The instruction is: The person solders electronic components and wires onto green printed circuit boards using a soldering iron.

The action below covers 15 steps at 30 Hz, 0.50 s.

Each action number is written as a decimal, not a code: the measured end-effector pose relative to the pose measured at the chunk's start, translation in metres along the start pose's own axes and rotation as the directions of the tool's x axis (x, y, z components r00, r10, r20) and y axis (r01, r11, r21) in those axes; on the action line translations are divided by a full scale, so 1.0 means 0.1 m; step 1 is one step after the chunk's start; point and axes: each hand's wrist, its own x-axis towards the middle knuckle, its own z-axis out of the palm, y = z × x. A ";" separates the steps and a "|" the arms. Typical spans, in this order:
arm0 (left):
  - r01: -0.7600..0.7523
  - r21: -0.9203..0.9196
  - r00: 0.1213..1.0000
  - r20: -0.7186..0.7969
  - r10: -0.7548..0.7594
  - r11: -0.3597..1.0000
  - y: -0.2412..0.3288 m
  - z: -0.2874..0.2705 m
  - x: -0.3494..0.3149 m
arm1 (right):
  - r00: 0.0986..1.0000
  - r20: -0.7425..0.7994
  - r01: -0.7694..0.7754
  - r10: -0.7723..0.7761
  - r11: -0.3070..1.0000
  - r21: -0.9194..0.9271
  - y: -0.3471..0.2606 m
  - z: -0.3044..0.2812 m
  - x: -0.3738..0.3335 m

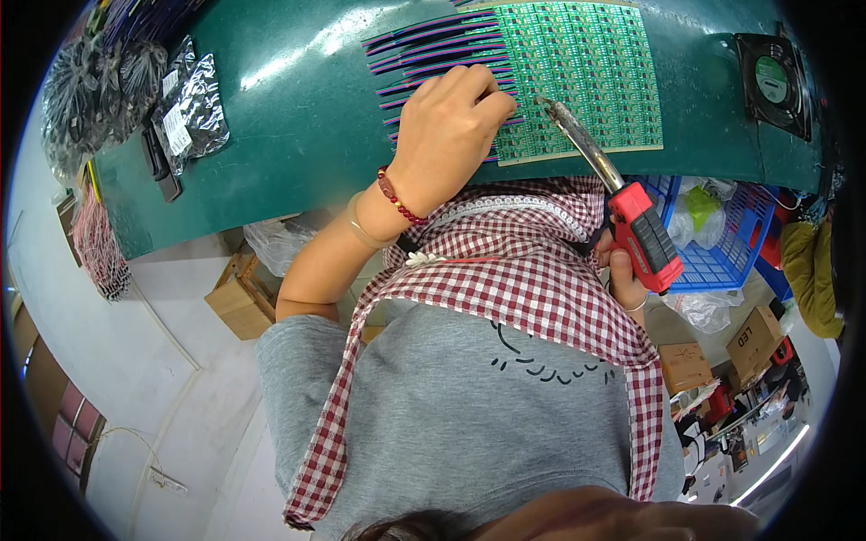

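Observation:
My left hand (454, 126) is closed in a pinch over dark, multicoloured wire strips (437, 45) at the left edge of a green circuit board panel (582, 81). Its fingertips are hidden, so what lies between them does not show. The strips lie in a row side by side, their right ends along the panel's edge. Lower right, my right hand (624, 278) is wrapped around the red and black handle of a soldering gun (642, 236). The gun's metal barrel slants up and left, its tip over the panel's small repeated boards, a little right of my left hand.
A black fan (773, 86) stands at the green table's right end. Plastic-bagged parts (108, 81), silvery bags (194, 117) and a black-handled tool (161, 167) lie at left, above a hanging wire bundle (97, 243). A blue basket (722, 257) sits below the table's right edge.

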 end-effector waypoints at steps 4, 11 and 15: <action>0.013 0.044 0.999 0.036 -0.014 0.999 0.04 -0.04 0.00 | 1.000 0.015 -0.021 0.020 0.997 0.073 0.03 -0.04 -0.02; 0.070 0.083 0.993 0.088 -0.078 0.994 0.14 -0.05 -0.05 | 0.998 0.013 -0.063 0.061 0.980 0.191 -0.08 -0.03 -0.02; 0.090 0.109 0.988 0.112 -0.102 0.990 0.15 -0.02 -0.05 | 0.998 0.050 -0.040 0.033 0.988 0.150 -0.02 -0.07 -0.03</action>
